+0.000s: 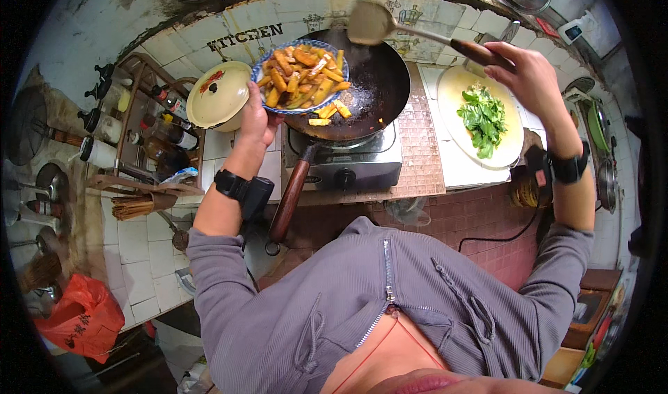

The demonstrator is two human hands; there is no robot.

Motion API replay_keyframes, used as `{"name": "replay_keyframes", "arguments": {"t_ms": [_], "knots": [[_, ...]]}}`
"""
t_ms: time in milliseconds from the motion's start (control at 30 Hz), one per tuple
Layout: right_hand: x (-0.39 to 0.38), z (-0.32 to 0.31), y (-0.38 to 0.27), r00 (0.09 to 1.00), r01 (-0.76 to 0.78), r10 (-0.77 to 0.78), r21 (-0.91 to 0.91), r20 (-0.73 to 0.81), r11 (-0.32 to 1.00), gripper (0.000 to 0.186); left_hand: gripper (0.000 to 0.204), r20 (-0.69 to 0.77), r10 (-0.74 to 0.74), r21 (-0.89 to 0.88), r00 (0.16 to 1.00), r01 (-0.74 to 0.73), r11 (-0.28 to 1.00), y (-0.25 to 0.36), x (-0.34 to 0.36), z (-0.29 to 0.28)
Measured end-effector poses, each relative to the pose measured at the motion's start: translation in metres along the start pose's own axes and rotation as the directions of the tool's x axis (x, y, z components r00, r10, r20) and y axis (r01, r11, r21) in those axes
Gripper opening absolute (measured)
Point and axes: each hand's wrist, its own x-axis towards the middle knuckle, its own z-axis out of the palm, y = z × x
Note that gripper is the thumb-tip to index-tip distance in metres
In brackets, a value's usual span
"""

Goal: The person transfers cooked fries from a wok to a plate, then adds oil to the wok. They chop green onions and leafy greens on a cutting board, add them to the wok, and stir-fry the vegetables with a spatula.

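Note:
My left hand [257, 124] grips a blue-patterned bowl [257, 72] from below at its near left side. Golden-brown fried strips [303, 77] fill the bowl, which is over the left part of a dark wok [386, 81]. A few yellow pieces [324, 117] lie in the wok below the bowl's edge. Raised at the right, my right hand [523, 74] is closed round the wooden handle of a cooking spatula [370, 24]. The spatula's flat blade is above the wok's far rim, apart from the bowl.
The wok rests on a steel gas stove [376, 164], its wooden handle [289, 202] pointing toward me. Chopped green leaves [482, 119] lie on a round pale board [452, 91] at the right. Left of the bowl are a lidded enamel pot [217, 95] and a bottle rack [115, 179].

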Motion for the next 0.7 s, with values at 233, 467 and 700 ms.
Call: {"name": "replay_keyframes", "arguments": {"t_ms": [233,467,700], "knots": [[0.078,0.031,-0.002,0.604,-0.232,-0.004,0.18,0.797,0.956,0.023,0.058,-0.065,0.037,0.023,0.997,-0.036,0.999,0.02,-0.006,-0.027],[0.072,0.092,-0.039,0.522,-0.498,-0.204,0.49,0.828,0.716,0.034,0.055,-0.097,0.057,0.015,0.994,-0.056,0.998,0.029,-0.016,-0.035],[0.033,0.057,-0.007,0.597,-0.518,-0.106,0.483,0.795,0.706,0.027,0.053,-0.04,0.054,-0.043,0.998,-0.056,0.997,0.031,-0.017,-0.046]]}}
